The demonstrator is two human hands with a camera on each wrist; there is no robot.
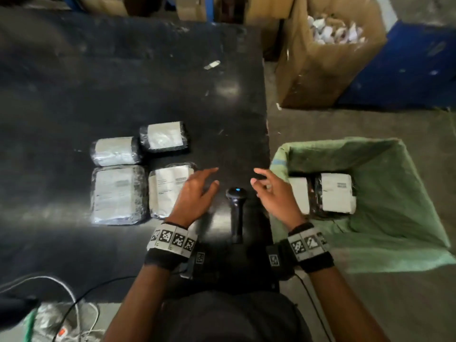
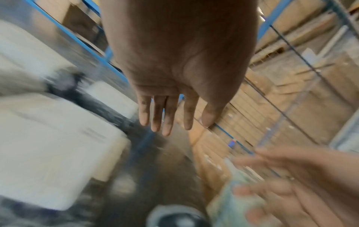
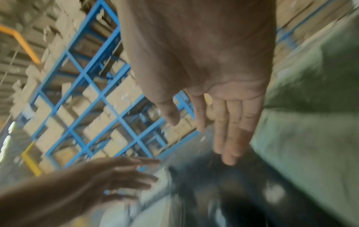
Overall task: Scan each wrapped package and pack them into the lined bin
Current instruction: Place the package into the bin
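Several plastic-wrapped packages with white labels lie on the black table (image 1: pixel 123 77); the nearest package (image 1: pixel 165 188) sits just under my left hand (image 1: pixel 197 191), whose fingers are straight and hold nothing. A black handheld scanner (image 1: pixel 236 213) lies between my hands, its blue light lit. My right hand (image 1: pixel 272 193) hovers empty at the table's right edge, fingers loosely spread. The green-lined bin (image 1: pixel 394 218) on the floor to the right holds two packages (image 1: pixel 338 193). In the left wrist view my left hand (image 2: pixel 170 107) shows straight fingers above blurred packages (image 2: pixel 48 145). My right hand (image 3: pixel 223 122) is likewise open.
A cardboard box (image 1: pixel 328 60) full of crumpled paper stands on the floor beyond the bin, beside a blue bin (image 1: pixel 407 70). Cables (image 1: pixel 66 304) lie at the lower left. A small white scrap (image 1: pixel 212 64) rests on the far table. Blue racking (image 3: pixel 87 92) stands behind.
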